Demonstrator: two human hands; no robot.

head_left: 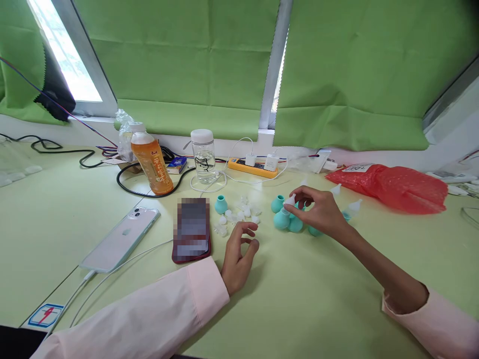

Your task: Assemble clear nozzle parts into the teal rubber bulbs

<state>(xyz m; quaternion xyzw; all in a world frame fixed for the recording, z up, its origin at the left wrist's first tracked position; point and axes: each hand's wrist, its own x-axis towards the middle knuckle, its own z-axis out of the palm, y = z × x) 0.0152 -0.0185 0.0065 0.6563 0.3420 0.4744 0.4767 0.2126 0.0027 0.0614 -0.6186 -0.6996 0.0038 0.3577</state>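
My right hand (pixel 318 209) pinches a small translucent white nozzle (pixel 290 200) between thumb and fingertips. The nozzle is at the mouth of a teal rubber bulb (pixel 281 219); whether it sits inside cannot be made out. More teal bulbs (pixel 277 203) stand close around it, partly hidden by my fingers. My left hand (pixel 238 257) rests on the table with fingers curved and apart, holding nothing. Just beyond it lies a loose pile of clear and white small pieces (pixel 245 212), with a single teal bulb (pixel 221 205) at its back left.
Left of my left hand lie a red-cased phone (pixel 191 229) and a pale phone (pixel 121 239) with a white cable. Behind stand an orange drink bottle (pixel 151 162), a clear jar (pixel 204 157) and a yellow power strip (pixel 252 168). A red plastic bag (pixel 389 187) lies far right.
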